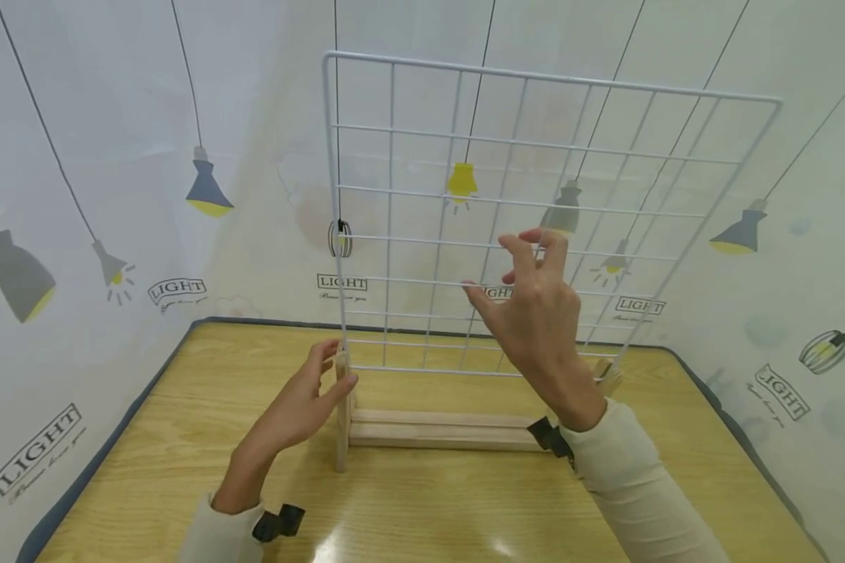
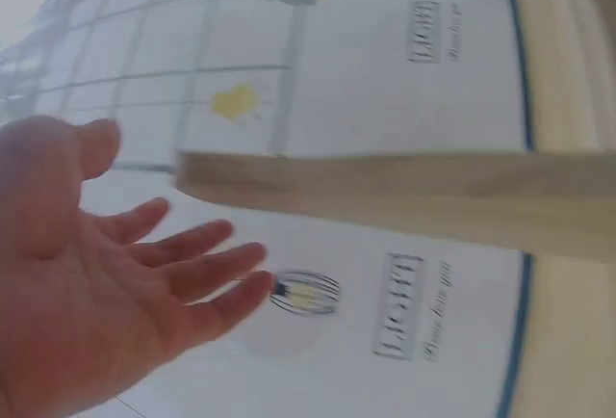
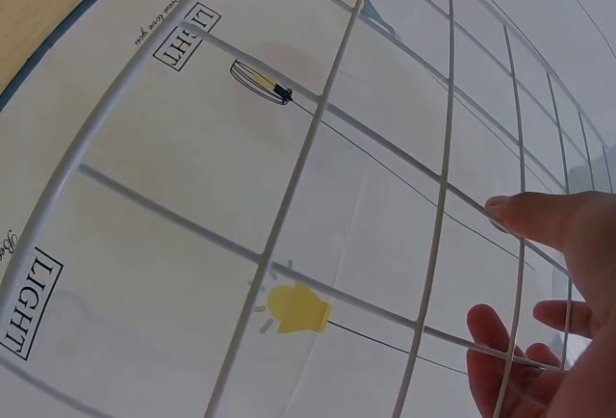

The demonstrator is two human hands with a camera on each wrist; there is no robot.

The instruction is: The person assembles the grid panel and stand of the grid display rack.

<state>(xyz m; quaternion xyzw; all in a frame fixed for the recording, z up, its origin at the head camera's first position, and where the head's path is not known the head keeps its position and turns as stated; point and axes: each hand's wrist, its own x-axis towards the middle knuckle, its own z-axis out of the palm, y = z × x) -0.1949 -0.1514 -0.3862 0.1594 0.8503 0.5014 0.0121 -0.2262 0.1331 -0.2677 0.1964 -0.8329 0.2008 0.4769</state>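
A white wire grid panel (image 1: pixel 422 239) stands upright, its lower corners at two wooden posts of a stand. My left hand (image 1: pixel 303 407) is beside the left post (image 1: pixel 341 422), thumb and fingers spread to either side of its top. In the left wrist view, that palm (image 2: pixel 106 293) is turned up with fingers apart, close to the post's end (image 2: pixel 337 182). My right hand (image 1: pixel 538 320) is at the panel's middle, fingers bent and thumb held away from them. In the right wrist view, wires of the panel (image 3: pixel 433 235) cross at the right fingertips (image 3: pixel 486 326).
A wooden crossbar (image 1: pixel 444 434) joins the posts low down, near the light wooden tabletop (image 1: pixel 422 508). The right post (image 1: pixel 608 377) is partly behind my right wrist. Behind the table rises a pale wall covering (image 1: pixel 267 258) printed with hanging lamps. Dark edging borders the table.
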